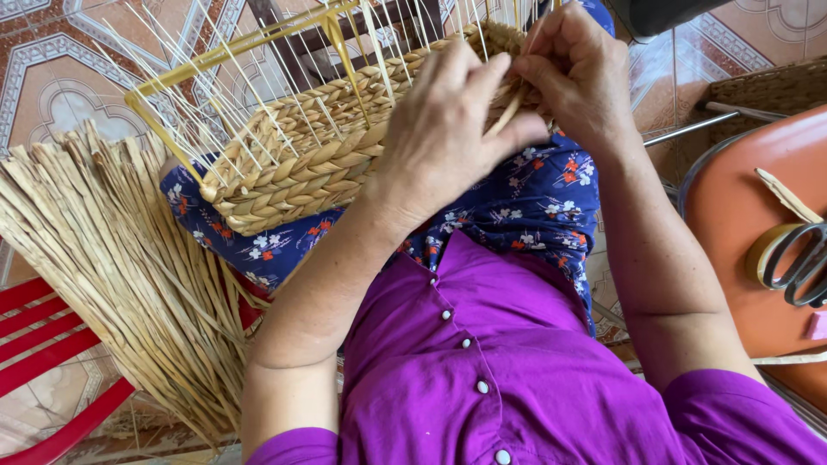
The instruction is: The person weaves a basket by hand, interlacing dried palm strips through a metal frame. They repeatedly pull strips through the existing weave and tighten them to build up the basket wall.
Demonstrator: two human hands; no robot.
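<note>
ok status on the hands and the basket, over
Left hand and right hand both pinching a straw strand. Basket half woven, on lap. Nothing blocking.

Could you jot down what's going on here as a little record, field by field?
Left hand: pinching a pale straw strand against the half-woven straw basket
Right hand: gripping the weave at the basket's far edge
Basket frame: yellow wire frame with thin upright spokes
Beside the lap: bundle of dried flat straw strips on a red slatted chair
Orange stool: black-handled scissors
</note>
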